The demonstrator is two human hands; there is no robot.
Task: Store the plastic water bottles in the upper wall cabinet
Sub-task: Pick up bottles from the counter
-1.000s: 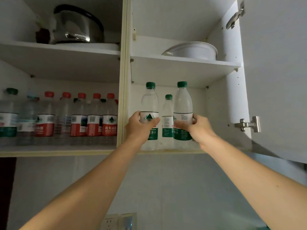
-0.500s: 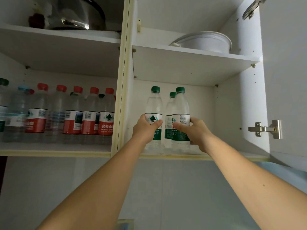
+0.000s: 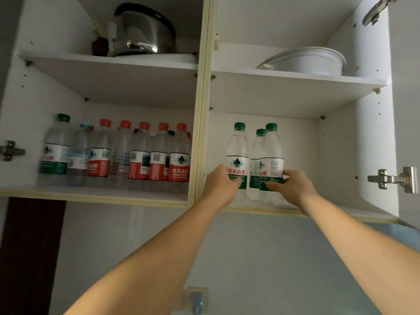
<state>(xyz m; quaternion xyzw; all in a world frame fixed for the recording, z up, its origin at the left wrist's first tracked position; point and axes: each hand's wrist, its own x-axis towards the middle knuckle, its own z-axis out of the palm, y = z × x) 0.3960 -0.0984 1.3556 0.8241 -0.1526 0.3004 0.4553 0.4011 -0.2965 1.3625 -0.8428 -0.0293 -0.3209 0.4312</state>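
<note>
Three green-capped water bottles stand on the lower shelf (image 3: 336,210) of the right cabinet bay. My left hand (image 3: 221,184) grips the left bottle (image 3: 237,151) around its label. My right hand (image 3: 291,186) wraps the lower part of the front right bottle (image 3: 271,155). A third bottle (image 3: 256,153) stands just behind and between them, partly hidden. The left bay's lower shelf holds a row of several bottles (image 3: 141,155), most with red caps and red labels, one with a green cap (image 3: 55,151) at the far left.
A steel pot (image 3: 143,32) sits on the upper left shelf and a white bowl (image 3: 311,61) on the upper right one. The open right door (image 3: 406,110) with its hinge (image 3: 393,179) hangs at the right. A wall socket (image 3: 196,300) is below.
The view has tilted up and drifted, showing more of the upper shelves. Both hands have stayed on their bottles, which stand on the shelf slightly further in.
</note>
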